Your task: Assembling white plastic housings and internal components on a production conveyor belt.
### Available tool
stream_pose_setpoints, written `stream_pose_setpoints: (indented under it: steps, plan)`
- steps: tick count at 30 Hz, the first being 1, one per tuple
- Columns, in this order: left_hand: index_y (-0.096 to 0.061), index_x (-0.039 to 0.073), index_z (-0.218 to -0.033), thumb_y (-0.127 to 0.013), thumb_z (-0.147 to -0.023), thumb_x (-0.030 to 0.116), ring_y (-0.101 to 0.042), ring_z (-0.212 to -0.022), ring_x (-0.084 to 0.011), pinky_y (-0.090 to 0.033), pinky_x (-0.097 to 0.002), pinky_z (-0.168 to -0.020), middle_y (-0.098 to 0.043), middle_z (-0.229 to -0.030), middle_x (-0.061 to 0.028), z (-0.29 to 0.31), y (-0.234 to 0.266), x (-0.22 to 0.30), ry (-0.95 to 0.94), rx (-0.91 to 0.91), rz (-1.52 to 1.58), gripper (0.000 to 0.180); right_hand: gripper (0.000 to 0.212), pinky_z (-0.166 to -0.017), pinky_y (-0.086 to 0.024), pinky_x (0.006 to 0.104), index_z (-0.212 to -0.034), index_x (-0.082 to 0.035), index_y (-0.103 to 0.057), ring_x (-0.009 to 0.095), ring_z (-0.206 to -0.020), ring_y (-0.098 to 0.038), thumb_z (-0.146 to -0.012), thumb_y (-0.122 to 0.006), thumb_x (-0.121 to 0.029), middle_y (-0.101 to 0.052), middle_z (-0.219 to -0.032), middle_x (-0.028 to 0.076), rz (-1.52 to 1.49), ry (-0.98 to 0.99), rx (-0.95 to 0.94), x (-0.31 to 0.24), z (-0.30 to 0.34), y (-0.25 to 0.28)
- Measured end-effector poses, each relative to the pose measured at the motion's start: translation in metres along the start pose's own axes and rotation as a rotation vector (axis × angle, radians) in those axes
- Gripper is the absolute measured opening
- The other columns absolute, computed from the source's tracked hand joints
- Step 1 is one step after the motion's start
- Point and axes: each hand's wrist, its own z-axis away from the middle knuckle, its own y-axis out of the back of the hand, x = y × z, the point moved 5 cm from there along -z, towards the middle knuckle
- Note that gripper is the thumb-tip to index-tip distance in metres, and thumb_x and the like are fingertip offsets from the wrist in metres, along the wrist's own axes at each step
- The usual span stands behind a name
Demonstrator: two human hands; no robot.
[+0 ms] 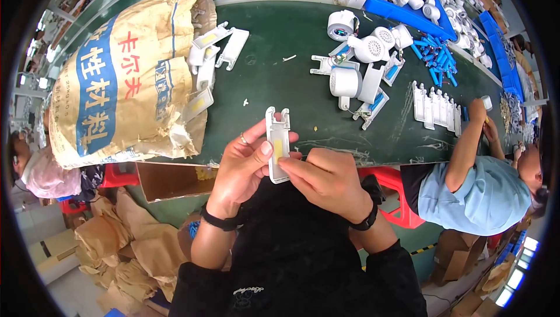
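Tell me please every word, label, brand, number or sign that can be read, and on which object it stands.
Paper sack: large red characters and white characters on a blue band; wording not copied here.
Same sack, left edge: small print, too small to read.
Black shirt: pale script above a little drawing, too small to read surely.
Held white part: no print visible.
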Motion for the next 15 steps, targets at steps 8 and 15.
stream_pose_setpoints:
  steps: [8, 15]
  plan:
    - [-0.042, 0.004, -0.15, -0.061, -0.1, 0.012, -0.069, -0.108, -0.033, -0.061, -0.0405, -0.09, -0.062, -0.13, -0.0241, 0.0042, -0.0027, 0.0024, -0.001, -0.003, -0.035, 0.054, 0.028, -0.043, -0.034, 0.032, -0.098, -0.012, -0.075, 0.015, -0.048, -0.047, -0.073, -0.08, -0.001, -0.043, -0.063, 0.001, -0.032, 0.025, -0.053, 0.0016, 0.0022, 0.0028]
    - [-0.043, 0.004, -0.149, -0.061, -0.1, 0.011, -0.069, -0.108, -0.031, -0.061, -0.0381, -0.087, -0.062, -0.131, -0.0243, 0.0046, 0.0011, 0.001, -0.007, 0.026, -0.068, 0.053, 0.027, -0.042, -0.035, 0.0317, -0.096, -0.012, -0.075, 0.016, -0.046, -0.047, -0.073, -0.08, 0.0, -0.045, -0.062, 0.001, -0.068, -0.006, 0.007, 0.0048, 0.0029, -0.0015]
